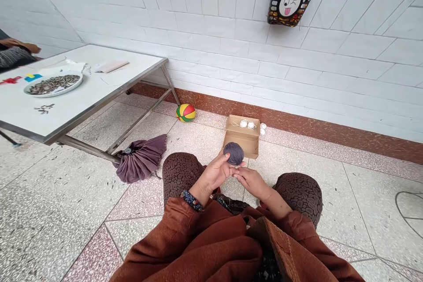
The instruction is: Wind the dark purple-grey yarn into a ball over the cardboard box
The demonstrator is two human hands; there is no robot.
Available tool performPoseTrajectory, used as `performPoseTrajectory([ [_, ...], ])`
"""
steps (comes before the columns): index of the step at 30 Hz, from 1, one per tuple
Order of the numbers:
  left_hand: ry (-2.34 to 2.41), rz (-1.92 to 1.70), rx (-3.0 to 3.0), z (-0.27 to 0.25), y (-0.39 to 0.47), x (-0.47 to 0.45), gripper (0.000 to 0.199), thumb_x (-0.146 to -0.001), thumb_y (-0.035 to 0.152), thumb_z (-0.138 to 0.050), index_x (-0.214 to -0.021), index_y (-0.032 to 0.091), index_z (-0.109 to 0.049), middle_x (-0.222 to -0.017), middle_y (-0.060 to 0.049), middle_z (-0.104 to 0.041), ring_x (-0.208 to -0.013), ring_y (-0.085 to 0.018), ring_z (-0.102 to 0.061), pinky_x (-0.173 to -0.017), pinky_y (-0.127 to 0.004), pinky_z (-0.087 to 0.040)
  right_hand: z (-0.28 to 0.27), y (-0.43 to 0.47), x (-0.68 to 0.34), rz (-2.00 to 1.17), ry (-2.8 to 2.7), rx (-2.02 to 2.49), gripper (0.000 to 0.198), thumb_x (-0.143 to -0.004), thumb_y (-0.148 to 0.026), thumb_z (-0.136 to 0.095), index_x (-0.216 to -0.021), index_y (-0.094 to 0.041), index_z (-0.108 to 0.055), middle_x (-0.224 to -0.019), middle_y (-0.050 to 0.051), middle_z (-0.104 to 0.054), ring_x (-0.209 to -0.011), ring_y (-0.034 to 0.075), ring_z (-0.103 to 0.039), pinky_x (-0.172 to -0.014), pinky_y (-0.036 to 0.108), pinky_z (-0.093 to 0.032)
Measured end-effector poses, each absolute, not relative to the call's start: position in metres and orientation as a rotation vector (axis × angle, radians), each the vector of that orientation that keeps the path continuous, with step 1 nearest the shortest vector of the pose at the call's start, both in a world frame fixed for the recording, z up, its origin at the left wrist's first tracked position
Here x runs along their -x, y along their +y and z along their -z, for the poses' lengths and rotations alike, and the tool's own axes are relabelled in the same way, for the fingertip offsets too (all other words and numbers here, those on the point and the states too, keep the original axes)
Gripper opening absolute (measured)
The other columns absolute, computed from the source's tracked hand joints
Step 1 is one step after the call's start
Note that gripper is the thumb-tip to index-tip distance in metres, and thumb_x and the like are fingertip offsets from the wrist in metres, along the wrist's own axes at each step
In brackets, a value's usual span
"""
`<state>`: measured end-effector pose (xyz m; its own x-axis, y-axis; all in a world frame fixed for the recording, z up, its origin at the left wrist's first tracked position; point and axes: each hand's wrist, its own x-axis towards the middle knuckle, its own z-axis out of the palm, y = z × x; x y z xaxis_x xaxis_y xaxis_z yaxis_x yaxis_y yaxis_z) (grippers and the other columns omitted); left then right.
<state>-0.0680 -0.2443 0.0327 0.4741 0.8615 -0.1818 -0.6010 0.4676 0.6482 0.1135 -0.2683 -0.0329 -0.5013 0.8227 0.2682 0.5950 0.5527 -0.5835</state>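
Note:
A ball of dark grey yarn (234,153) rests in my left hand (216,172), its thumb on the near side and the fingers beneath. My right hand (253,182) meets the left fingertips just below the ball. Its fingers are drawn together, and whatever they pinch is too small to make out. Beyond the yarn, on the floor, lies an open cardboard box (253,145). White balls of string (243,123) sit on its raised lid, and more white balls (263,128) lie beside the box.
To the left stands a white table (109,86) bearing a plate of sunflower seeds (54,84). A folded purple umbrella (142,158) and a colourful ball (185,113) are on the floor. A black basket (292,2) hangs on the wall. Another person's arm (20,46) shows at far left.

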Motion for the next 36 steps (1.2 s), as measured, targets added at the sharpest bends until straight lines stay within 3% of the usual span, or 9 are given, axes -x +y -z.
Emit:
performPoseTrajectory([
  [2, 0.661, -0.998, -0.699, -0.031, -0.24, 0.076, 0.056, -0.083, 0.038, -0.073, -0.132, 0.023, -0.051, -0.106, -0.007, -0.069, -0.079, -0.019, -0.069, -0.057, -0.024, -0.045, 0.014, -0.273, -0.116, -0.637, -2.282, 1.031, 0.029, -0.104, -0.034, -0.044, -0.09, -0.021, -0.065, -0.081, 0.005, -0.07, -0.075, 0.019, -0.066, -0.072, 0.029, -0.052],
  [4, 0.807, -1.052, -0.85, -0.029, -0.238, 0.082, 0.056, -0.082, 0.039, -0.073, -0.132, 0.025, -0.052, -0.112, -0.006, -0.066, -0.079, -0.016, -0.064, -0.059, -0.024, -0.043, -0.008, -0.276, -0.117, -0.692, -2.236, 0.976, 0.032, -0.106, -0.035, -0.042, -0.088, -0.021, -0.065, -0.078, 0.004, -0.069, -0.073, 0.017, -0.065, -0.07, 0.028, -0.051],
  [8, 0.995, -1.091, -1.105, -0.025, -0.241, 0.082, 0.054, -0.08, 0.036, -0.076, -0.129, 0.024, -0.055, -0.122, -0.006, -0.064, -0.105, -0.021, -0.059, -0.085, -0.03, -0.046, -0.046, -0.269, -0.121, -0.664, -2.14, 0.953, 0.029, -0.104, -0.038, -0.046, -0.092, -0.022, -0.067, -0.08, 0.004, -0.069, -0.073, 0.018, -0.064, -0.07, 0.029, -0.049],
  [11, 0.97, -1.0, -1.196, -0.024, -0.248, 0.075, 0.061, -0.08, 0.035, -0.077, -0.133, 0.023, -0.051, -0.123, -0.008, -0.063, -0.11, -0.023, -0.057, -0.093, -0.035, -0.043, -0.058, -0.251, -0.125, -0.626, -2.099, 0.971, 0.029, -0.104, -0.039, -0.047, -0.094, -0.023, -0.069, -0.086, 0.006, -0.071, -0.08, 0.019, -0.065, -0.075, 0.031, -0.05],
  [15, 0.743, -0.844, -1.171, -0.027, -0.254, 0.068, 0.073, -0.08, 0.034, -0.077, -0.144, 0.026, -0.042, -0.111, -0.006, -0.066, -0.102, -0.022, -0.059, -0.094, -0.037, -0.042, -0.048, -0.231, -0.132, -0.621, -1.923, 1.056, 0.03, -0.101, -0.043, -0.052, -0.087, -0.022, -0.069, -0.083, 0.005, -0.07, -0.079, 0.019, -0.064, -0.075, 0.031, -0.05],
  [20, 0.539, -0.873, -0.892, -0.032, -0.259, 0.065, 0.062, -0.079, 0.034, -0.078, -0.136, 0.025, -0.057, -0.129, -0.009, -0.062, -0.118, -0.024, -0.056, -0.1, -0.036, -0.041, -0.011, -0.235, -0.133, -0.705, -1.67, 1.201, 0.035, -0.099, -0.047, -0.052, -0.079, -0.021, -0.064, -0.072, 0.001, -0.064, -0.067, 0.017, -0.058, -0.065, 0.027, -0.046],
  [24, 0.582, -0.979, -0.737, -0.032, -0.255, 0.063, 0.051, -0.073, 0.026, -0.081, -0.121, 0.019, -0.066, -0.122, -0.01, -0.065, -0.115, -0.024, -0.058, -0.099, -0.035, -0.042, 0.013, -0.25, -0.128, -0.749, -1.661, 1.271, 0.033, -0.1, -0.044, -0.047, -0.083, -0.02, -0.063, -0.067, -0.001, -0.059, -0.062, 0.016, -0.054, -0.06, 0.026, -0.044],
  [28, 0.66, -1.089, -0.624, -0.029, -0.249, 0.062, 0.048, -0.068, 0.019, -0.083, -0.112, 0.021, -0.065, -0.11, -0.004, -0.067, -0.101, -0.017, -0.061, -0.096, -0.033, -0.043, 0.022, -0.261, -0.122, -0.781, -1.786, 1.227, 0.03, -0.101, -0.039, -0.046, -0.085, -0.021, -0.063, -0.074, 0.001, -0.065, -0.069, 0.017, -0.06, -0.067, 0.027, -0.047],
  [36, 0.973, -1.185, -0.947, -0.018, -0.244, 0.07, 0.05, -0.067, 0.023, -0.082, -0.114, 0.021, -0.064, -0.109, -0.004, -0.066, -0.103, -0.019, -0.058, -0.098, -0.033, -0.041, -0.007, -0.277, -0.12, -0.776, -2.096, 1.008, 0.028, -0.103, -0.04, -0.048, -0.09, -0.022, -0.066, -0.081, 0.004, -0.069, -0.075, 0.017, -0.064, -0.072, 0.029, -0.05],
])
